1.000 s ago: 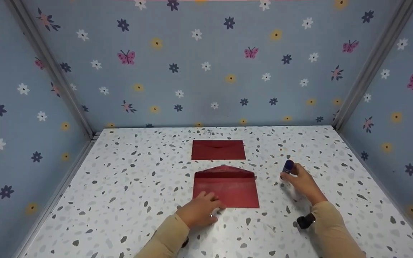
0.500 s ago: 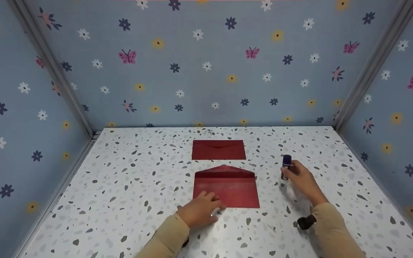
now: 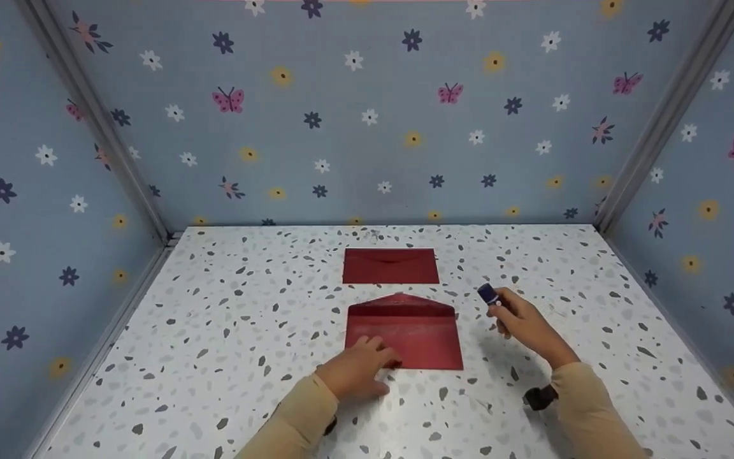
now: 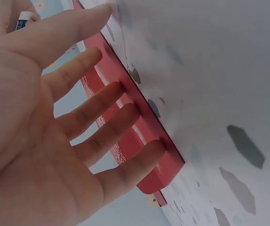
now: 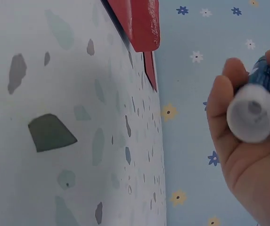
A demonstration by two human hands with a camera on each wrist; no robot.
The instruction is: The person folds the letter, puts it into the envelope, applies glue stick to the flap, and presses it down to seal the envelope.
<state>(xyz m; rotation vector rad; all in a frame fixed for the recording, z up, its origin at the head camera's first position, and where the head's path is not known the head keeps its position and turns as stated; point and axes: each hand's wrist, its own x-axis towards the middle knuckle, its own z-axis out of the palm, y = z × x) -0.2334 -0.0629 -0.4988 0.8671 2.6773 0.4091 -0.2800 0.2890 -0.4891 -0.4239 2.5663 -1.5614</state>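
Observation:
A red envelope [image 3: 418, 341] with its flap raised lies on the table. My left hand [image 3: 357, 368] rests on its lower left part. In the left wrist view the left hand's fingers [image 4: 109, 96] reach out over the envelope's near edge, hardly bent. To the right of the envelope, my right hand [image 3: 526, 325] grips a glue stick [image 3: 488, 294] above the table, its dark blue end pointing up and left. The right wrist view shows the glue stick's hollow white base [image 5: 251, 114], with fingers and thumb curled round its blue barrel.
A second red envelope [image 3: 390, 266] lies farther back, its flap folded down. The speckled white table [image 3: 227, 319] is bounded by a flowered blue back wall [image 3: 380, 146] and side walls. Dark cameras sit at both wrists, the right one [image 3: 539, 398] nearer the table.
The glue stick, tilted at first, stood upright in my right hand half a second ago. Now it is tilted left and has shifted toward the envelope. My left hand has hardly moved.

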